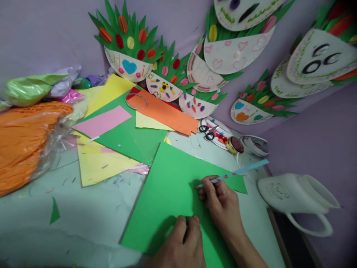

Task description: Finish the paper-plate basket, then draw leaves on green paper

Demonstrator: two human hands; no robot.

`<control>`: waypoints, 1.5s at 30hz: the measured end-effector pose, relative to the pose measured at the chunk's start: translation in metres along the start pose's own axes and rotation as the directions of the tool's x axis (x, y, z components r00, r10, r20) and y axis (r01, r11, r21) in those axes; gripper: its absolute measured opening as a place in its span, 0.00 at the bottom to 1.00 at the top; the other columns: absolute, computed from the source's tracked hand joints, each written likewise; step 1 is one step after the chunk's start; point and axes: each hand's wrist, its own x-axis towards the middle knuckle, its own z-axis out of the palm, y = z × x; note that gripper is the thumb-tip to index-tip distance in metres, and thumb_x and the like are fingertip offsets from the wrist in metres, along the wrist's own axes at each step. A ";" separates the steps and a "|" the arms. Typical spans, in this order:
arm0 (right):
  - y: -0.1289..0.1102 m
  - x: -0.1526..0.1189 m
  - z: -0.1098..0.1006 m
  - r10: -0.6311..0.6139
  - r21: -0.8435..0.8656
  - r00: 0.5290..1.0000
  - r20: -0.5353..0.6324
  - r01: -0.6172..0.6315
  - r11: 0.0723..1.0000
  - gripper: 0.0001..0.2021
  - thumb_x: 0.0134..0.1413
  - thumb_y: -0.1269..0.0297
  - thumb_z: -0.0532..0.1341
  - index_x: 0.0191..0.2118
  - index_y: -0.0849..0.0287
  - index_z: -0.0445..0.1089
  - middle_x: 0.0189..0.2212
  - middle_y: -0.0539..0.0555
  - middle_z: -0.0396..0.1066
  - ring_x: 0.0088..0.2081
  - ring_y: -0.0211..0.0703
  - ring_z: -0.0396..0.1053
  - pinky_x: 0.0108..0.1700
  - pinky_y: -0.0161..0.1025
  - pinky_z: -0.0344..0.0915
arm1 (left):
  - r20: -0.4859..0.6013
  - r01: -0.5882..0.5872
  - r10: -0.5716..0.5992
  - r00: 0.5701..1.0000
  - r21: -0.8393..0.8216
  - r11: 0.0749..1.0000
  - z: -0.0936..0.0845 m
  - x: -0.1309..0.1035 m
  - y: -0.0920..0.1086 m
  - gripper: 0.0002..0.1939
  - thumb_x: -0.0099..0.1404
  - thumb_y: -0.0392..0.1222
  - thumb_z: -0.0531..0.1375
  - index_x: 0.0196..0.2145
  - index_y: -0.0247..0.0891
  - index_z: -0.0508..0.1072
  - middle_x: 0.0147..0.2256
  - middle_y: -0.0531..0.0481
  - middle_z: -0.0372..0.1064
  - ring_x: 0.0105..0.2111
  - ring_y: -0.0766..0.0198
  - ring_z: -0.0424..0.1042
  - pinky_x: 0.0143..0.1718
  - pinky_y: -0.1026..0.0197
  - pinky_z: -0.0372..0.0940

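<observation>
Green sheet (pixel 167 188) near scissors (pixel 209 131), perhaps tape (pixel 259 150)

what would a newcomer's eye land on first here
Probably the decorated white half-plates with green paper leaves, clustered along the purple wall at the top. Next, likely the bright green sheet near the centre, with the left hand resting on it and the right hand holding a light blue pencil.

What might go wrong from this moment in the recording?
The green sheet could slide if the left hand on it presses too lightly. The pencil in the right hand might leave a stray mark, its tip being close to the sheet. The white mug, right of that hand, could be bumped.
</observation>
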 end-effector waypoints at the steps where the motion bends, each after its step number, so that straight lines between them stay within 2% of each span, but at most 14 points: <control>1: 0.001 0.002 0.000 0.007 0.005 1.000 -0.007 -0.007 1.000 0.16 0.56 0.51 0.53 0.29 0.59 0.66 0.18 0.50 0.68 0.18 0.38 0.65 0.18 0.32 0.62 | -0.006 0.009 -0.009 1.000 0.001 1.000 0.001 -0.001 0.001 0.14 0.65 0.36 0.51 0.42 0.29 0.74 0.41 0.40 0.73 0.41 0.55 0.66 0.41 0.51 0.50; 6: 0.004 0.009 0.002 0.044 0.019 0.999 -0.028 -0.043 0.999 0.17 0.55 0.49 0.54 0.30 0.60 0.66 0.18 0.49 0.67 0.17 0.37 0.64 0.18 0.32 0.61 | 0.006 0.007 -0.007 1.000 -0.007 1.000 0.002 0.000 0.002 0.14 0.64 0.34 0.52 0.43 0.27 0.73 0.41 0.38 0.73 0.41 0.55 0.66 0.41 0.51 0.50; 8: 0.004 0.010 0.003 0.048 0.017 0.998 -0.033 -0.048 0.999 0.17 0.55 0.49 0.54 0.30 0.59 0.66 0.17 0.49 0.67 0.17 0.37 0.64 0.18 0.32 0.61 | 0.063 0.001 0.003 0.998 -0.059 0.998 -0.003 0.006 -0.002 0.13 0.64 0.35 0.52 0.42 0.28 0.74 0.40 0.39 0.74 0.38 0.56 0.67 0.39 0.53 0.52; 11: 0.003 0.010 0.002 0.042 0.012 0.998 -0.043 -0.042 0.999 0.17 0.54 0.49 0.55 0.30 0.59 0.66 0.17 0.49 0.67 0.17 0.37 0.64 0.19 0.33 0.62 | 0.183 0.085 -0.049 0.982 -0.198 0.977 -0.015 0.019 -0.016 0.13 0.65 0.39 0.53 0.41 0.31 0.75 0.40 0.41 0.74 0.37 0.57 0.67 0.38 0.55 0.53; 14: 0.002 0.010 0.001 0.032 0.018 0.998 -0.045 -0.032 0.999 0.17 0.54 0.49 0.55 0.30 0.60 0.67 0.18 0.50 0.68 0.18 0.38 0.66 0.20 0.33 0.63 | 0.202 0.151 -0.102 0.974 -0.241 0.959 -0.022 0.030 -0.032 0.20 0.65 0.46 0.52 0.47 0.28 0.71 0.49 0.37 0.69 0.47 0.52 0.63 0.43 0.52 0.53; 17: 0.002 0.010 0.001 0.047 0.037 0.998 -0.044 -0.046 0.998 0.17 0.53 0.49 0.55 0.30 0.59 0.67 0.18 0.50 0.68 0.18 0.38 0.66 0.19 0.33 0.62 | 0.217 0.149 -0.097 0.971 -0.235 0.961 -0.019 0.032 -0.038 0.21 0.66 0.46 0.51 0.49 0.29 0.71 0.50 0.37 0.68 0.53 0.49 0.58 0.47 0.47 0.49; 22: 0.002 0.014 0.003 0.049 0.034 0.996 -0.076 -0.046 0.998 0.17 0.53 0.49 0.56 0.30 0.60 0.67 0.17 0.49 0.68 0.19 0.38 0.66 0.20 0.33 0.62 | 0.203 0.099 -0.054 0.978 -0.217 0.971 -0.009 0.029 -0.033 0.19 0.66 0.44 0.49 0.47 0.33 0.73 0.49 0.40 0.70 0.54 0.50 0.56 0.47 0.47 0.48; 29: 0.002 0.018 0.004 0.095 -0.002 0.988 -0.122 -0.096 0.995 0.18 0.51 0.47 0.56 0.29 0.60 0.67 0.16 0.49 0.67 0.17 0.38 0.64 0.18 0.34 0.59 | 0.182 0.094 -0.057 0.982 -0.202 0.975 -0.006 0.030 -0.033 0.19 0.67 0.44 0.48 0.43 0.35 0.76 0.46 0.42 0.72 0.52 0.50 0.58 0.46 0.47 0.47; 35: 0.001 0.019 0.005 0.127 0.004 0.981 -0.149 -0.127 0.992 0.19 0.49 0.46 0.56 0.29 0.60 0.66 0.17 0.50 0.67 0.16 0.38 0.63 0.18 0.35 0.60 | 0.104 0.097 -0.078 0.992 -0.194 0.976 -0.003 0.027 -0.032 0.19 0.67 0.44 0.48 0.41 0.36 0.77 0.44 0.43 0.73 0.50 0.49 0.59 0.46 0.45 0.45; 37: 0.000 0.019 0.005 0.126 -0.003 0.978 -0.164 -0.129 0.992 0.19 0.49 0.46 0.56 0.29 0.60 0.66 0.17 0.50 0.67 0.16 0.38 0.63 0.18 0.35 0.60 | 0.127 0.090 -0.066 0.990 -0.199 0.976 -0.004 0.028 -0.033 0.19 0.67 0.44 0.48 0.41 0.35 0.77 0.44 0.42 0.73 0.50 0.48 0.59 0.46 0.45 0.46; 42: -0.002 0.020 0.006 0.114 -0.022 0.974 -0.194 -0.121 0.992 0.19 0.50 0.46 0.56 0.29 0.59 0.66 0.17 0.51 0.68 0.16 0.39 0.64 0.18 0.35 0.61 | 0.275 0.110 -0.045 0.960 -0.227 0.968 -0.013 0.033 -0.035 0.20 0.66 0.44 0.50 0.47 0.31 0.73 0.48 0.40 0.70 0.52 0.50 0.59 0.47 0.47 0.48; 45: -0.002 0.019 0.006 0.123 -0.018 0.971 -0.204 -0.130 0.991 0.19 0.50 0.46 0.56 0.29 0.59 0.67 0.17 0.51 0.69 0.16 0.40 0.64 0.18 0.35 0.61 | 0.289 0.112 -0.042 0.956 -0.233 0.966 -0.015 0.034 -0.036 0.20 0.66 0.44 0.50 0.47 0.30 0.73 0.49 0.39 0.69 0.52 0.50 0.58 0.48 0.46 0.48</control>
